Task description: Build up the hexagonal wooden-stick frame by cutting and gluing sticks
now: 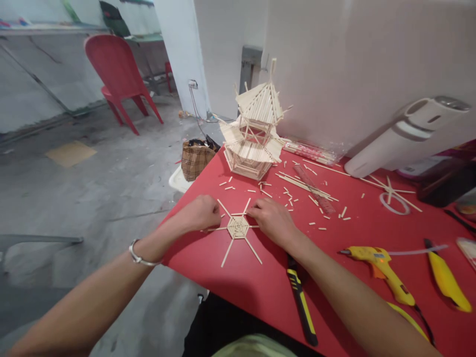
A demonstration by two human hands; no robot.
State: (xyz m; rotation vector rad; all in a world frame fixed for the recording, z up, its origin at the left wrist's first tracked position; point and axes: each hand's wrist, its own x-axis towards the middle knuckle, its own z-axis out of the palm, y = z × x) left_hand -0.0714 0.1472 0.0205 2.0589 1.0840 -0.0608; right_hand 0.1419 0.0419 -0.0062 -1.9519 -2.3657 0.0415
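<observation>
A flat hexagonal web of pale wooden sticks [238,227] lies near the table's left corner, its spokes reaching outward. My left hand [204,213] rests beside it with fingers curled, close to the left spoke; what these fingers hold, if anything, is hidden. On the other side, my right hand [273,223] is pinched at the upper right of the web. A short wooden stick [240,214] runs from its fingertips along the web's top edge. Beneath my right wrist lies a black and yellow utility knife [303,307].
Behind the web stands a stick pagoda model [255,134]. Cut stick pieces, long sticks [307,186] and a clear ruler [314,188] lie on the red table [260,297]. A yellow glue gun [383,267], yellow-handled tool [446,280] and white tumbler [397,134] are rightward.
</observation>
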